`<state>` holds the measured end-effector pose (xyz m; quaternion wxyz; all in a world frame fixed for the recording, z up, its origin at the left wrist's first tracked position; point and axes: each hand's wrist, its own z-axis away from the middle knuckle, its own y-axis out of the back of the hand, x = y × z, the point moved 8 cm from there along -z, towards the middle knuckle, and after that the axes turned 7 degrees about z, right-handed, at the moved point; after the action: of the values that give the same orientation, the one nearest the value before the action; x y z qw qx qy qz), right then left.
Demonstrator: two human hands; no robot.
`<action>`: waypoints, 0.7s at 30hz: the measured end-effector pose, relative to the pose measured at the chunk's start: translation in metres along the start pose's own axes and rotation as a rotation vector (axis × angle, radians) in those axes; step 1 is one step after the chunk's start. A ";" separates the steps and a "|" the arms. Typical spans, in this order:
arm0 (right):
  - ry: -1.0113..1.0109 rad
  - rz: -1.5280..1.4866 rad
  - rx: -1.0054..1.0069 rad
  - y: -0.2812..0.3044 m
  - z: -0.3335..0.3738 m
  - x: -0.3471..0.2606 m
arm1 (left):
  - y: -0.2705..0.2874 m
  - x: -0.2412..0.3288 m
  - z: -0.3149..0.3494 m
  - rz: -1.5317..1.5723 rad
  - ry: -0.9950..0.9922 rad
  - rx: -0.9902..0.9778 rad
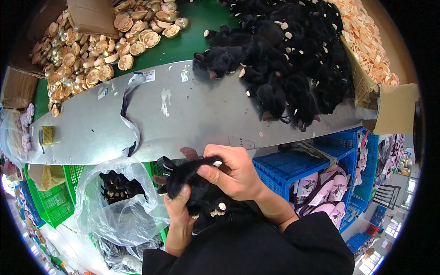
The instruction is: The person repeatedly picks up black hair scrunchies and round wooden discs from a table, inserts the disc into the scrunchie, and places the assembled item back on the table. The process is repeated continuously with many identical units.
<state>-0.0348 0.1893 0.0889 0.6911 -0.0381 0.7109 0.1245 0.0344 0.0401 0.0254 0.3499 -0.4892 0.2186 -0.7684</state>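
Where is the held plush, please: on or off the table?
Off: left hand and right hand hold the black plush at the metal table's near edge.

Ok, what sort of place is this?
Probably a soft-toy workshop: black plush pieces are heaped on a grey worktop, with a pile of peach-and-gold shells beyond it and blue plastic crates below.

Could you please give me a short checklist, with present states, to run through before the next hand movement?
1. Left hand gripping the black plush toy: ok, its thumb presses into the fur.
2. Right hand gripping the toy: ok, thumb and fingers pinch it.
3. Brown ear uncovered: ok, it stands above the hands.
4. Toy's underside sound: cannot tell, it is hidden.
5. Metal table free of loose things: not ok, a dark strip lies across it.
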 end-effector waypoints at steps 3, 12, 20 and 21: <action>0.104 0.092 0.041 0.003 0.001 -0.006 | 0.010 -0.007 0.003 0.003 0.027 -0.020; 0.166 0.080 0.100 0.000 0.005 -0.004 | -0.013 0.008 -0.006 -0.126 0.062 -0.245; -0.095 -0.317 0.161 0.002 0.015 0.034 | -0.027 0.026 -0.009 -0.158 -0.110 0.153; -0.105 -0.398 0.200 0.008 0.014 0.029 | -0.027 0.029 -0.008 -0.146 -0.150 0.179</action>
<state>-0.0240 0.2034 0.0613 0.7383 -0.1024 0.6614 -0.0834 0.0101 0.0360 0.0575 0.3506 -0.5269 0.0861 -0.7695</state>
